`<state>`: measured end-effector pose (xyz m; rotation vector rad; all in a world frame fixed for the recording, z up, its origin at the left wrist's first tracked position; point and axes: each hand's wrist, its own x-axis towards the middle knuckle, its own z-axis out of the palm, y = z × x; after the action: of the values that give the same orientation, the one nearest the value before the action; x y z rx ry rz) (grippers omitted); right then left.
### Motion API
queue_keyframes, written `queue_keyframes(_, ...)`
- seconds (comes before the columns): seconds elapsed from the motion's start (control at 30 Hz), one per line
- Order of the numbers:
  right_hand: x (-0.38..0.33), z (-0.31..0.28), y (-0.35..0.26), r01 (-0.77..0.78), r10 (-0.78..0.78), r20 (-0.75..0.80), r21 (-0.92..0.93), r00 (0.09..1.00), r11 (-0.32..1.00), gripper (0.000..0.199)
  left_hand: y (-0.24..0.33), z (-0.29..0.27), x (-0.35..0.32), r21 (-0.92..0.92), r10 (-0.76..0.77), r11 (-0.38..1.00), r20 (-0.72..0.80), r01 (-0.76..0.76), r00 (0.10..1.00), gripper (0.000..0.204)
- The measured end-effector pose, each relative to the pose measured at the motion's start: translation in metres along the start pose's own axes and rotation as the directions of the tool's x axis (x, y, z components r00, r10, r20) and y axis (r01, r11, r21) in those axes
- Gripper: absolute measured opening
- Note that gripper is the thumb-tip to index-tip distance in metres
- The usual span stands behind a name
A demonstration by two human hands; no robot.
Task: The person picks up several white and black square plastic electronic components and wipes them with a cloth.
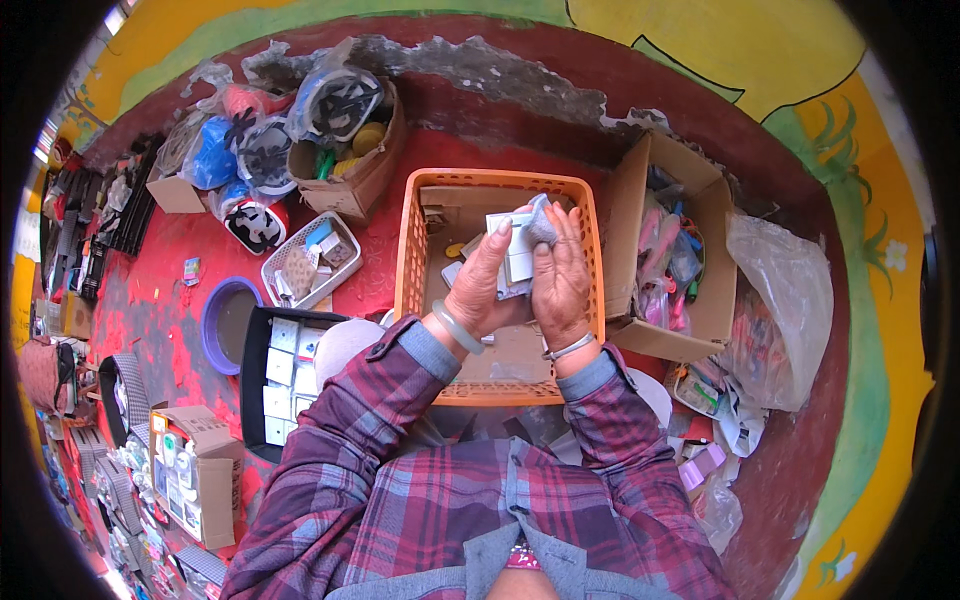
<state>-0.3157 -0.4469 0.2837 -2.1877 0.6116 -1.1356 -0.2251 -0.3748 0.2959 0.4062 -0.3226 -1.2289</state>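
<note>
Your plaid sleeves come up from the bottom edge and both hands meet over the orange basket (420, 215). Your left hand (482, 285) and right hand (562, 280) are pressed together around a little stack of small white boxes (517, 245), fingers curled on it from both sides, so both hands are closed on it. A grey cloth-looking bit (541, 226) sits under your right fingertips at the top of the stack; can't tell what it is.

Right below your grip, inside the basket, lies a flat piece of cardboard plus a few more loose white bits. Nothing sits between your hands and the basket.

Around your grip: one open cardboard box (700, 300) of pink and blue packets just to its right, with a clear plastic bag (790, 290) beyond that. To the left, one small white basket (285, 255) of odds and ends, one purple bowl (215, 315), and one black tray (255, 380) of white boxes near your left elbow. Another cardboard box (370, 180) stuffed with bagged items is up and left.
</note>
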Motion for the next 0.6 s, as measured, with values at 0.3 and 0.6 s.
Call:
queue_keyframes(0.3,0.010,-0.016,-0.015,0.271,-0.253,0.124,-0.167,0.960,0.948,0.033,-0.001,0.006,-0.002,0.136,-0.116,0.983,-0.077,0.126,0.990,0.074)
queue_keyframes(0.6,0.005,-0.012,0.007,0.104,-0.102,0.024,-0.089,0.994,0.991,0.033,0.014,-0.003,0.010,0.111,0.049,0.993,0.020,-0.051,0.999,0.077)
